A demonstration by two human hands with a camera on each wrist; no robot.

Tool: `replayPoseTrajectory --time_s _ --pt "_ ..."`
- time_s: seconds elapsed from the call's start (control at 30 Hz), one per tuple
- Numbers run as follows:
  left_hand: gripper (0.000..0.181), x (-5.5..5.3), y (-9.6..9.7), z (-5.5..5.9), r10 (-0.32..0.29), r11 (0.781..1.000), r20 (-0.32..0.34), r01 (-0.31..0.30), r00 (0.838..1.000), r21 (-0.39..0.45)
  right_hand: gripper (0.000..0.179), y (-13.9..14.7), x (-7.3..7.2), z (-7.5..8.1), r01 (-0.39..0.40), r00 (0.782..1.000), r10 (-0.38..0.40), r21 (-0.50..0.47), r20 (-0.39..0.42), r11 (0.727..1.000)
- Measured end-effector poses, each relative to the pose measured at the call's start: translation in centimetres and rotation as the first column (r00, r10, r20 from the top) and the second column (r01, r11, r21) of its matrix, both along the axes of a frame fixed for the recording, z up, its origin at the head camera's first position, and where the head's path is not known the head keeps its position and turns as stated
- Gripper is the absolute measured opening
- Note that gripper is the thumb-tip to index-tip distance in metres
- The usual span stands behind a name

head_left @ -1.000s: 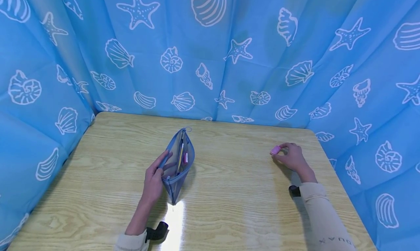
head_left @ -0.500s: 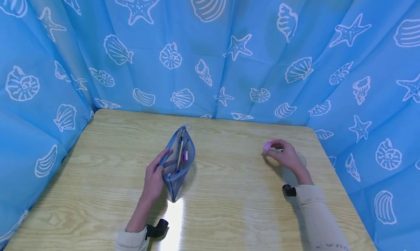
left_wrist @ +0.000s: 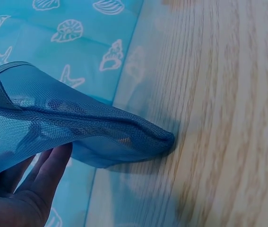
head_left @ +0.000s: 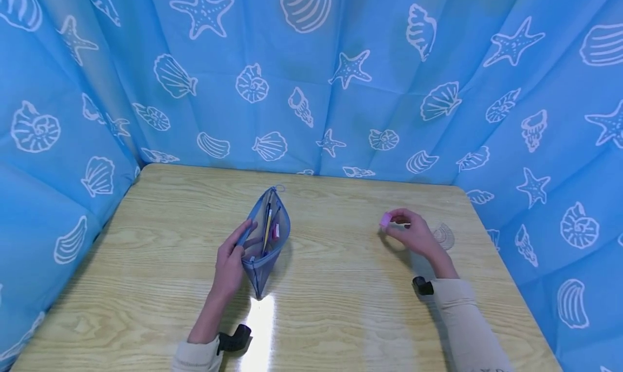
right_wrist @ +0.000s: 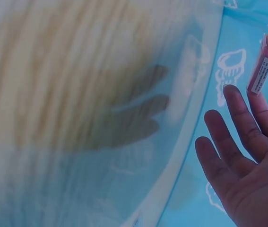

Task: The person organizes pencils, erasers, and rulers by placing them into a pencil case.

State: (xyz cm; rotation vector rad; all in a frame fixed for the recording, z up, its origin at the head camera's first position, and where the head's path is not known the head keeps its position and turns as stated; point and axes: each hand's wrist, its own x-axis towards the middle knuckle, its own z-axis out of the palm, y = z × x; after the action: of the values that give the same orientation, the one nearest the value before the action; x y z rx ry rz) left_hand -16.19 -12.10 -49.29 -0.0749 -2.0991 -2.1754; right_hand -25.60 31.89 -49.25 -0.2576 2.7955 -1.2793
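Note:
My left hand grips the near-left side of a blue mesh pencil pouch and holds its zipped mouth apart. Inside the pouch lie a yellow pencil, a dark pen-like stick beside it and a pink item with a white label. In the left wrist view, fingers support the pouch's mesh side. Over the right part of the table, my right hand pinches a small pink eraser between thumb and index finger. A printed white label shows on the eraser in the right wrist view, where the other fingers extend.
A clear protractor lies on the wooden table just right of my right hand. Blue shell-patterned curtains stand along the table's back and sides. A bright light reflection shows near the front.
My right hand has moved left with the eraser, away from the table's right edge, and the protractor has come into sight behind it. The left hand and pouch stay nearly still.

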Motion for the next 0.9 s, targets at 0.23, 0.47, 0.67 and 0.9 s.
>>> replayPoseTrajectory --time_s 0.23,0.47,0.67,0.9 --pt "0.06 0.1 0.2 0.0 0.002 1.0 0.013 -0.002 1.0 -0.018 0.043 -0.8 0.1 -0.2 -0.019 1.0 0.019 -0.007 -0.004 1.0" --pt "0.061 0.1 0.4 0.1 0.006 1.0 0.014 -0.006 1.0 -0.021 0.042 -1.5 0.6 -0.1 -0.058 0.998 0.056 -0.045 -0.027 0.997" --pt "0.061 0.2 0.5 0.2 0.003 1.0 0.021 -0.002 1.0 -0.026 0.043 -2.3 1.1 -0.1 -0.072 0.997 0.071 -0.061 -0.017 0.996" --pt "0.061 0.3 0.7 0.4 0.011 1.0 0.007 -0.011 1.0 -0.024 0.04 -3.6 1.1 0.1 -0.099 0.995 0.097 -0.073 -0.039 0.992"
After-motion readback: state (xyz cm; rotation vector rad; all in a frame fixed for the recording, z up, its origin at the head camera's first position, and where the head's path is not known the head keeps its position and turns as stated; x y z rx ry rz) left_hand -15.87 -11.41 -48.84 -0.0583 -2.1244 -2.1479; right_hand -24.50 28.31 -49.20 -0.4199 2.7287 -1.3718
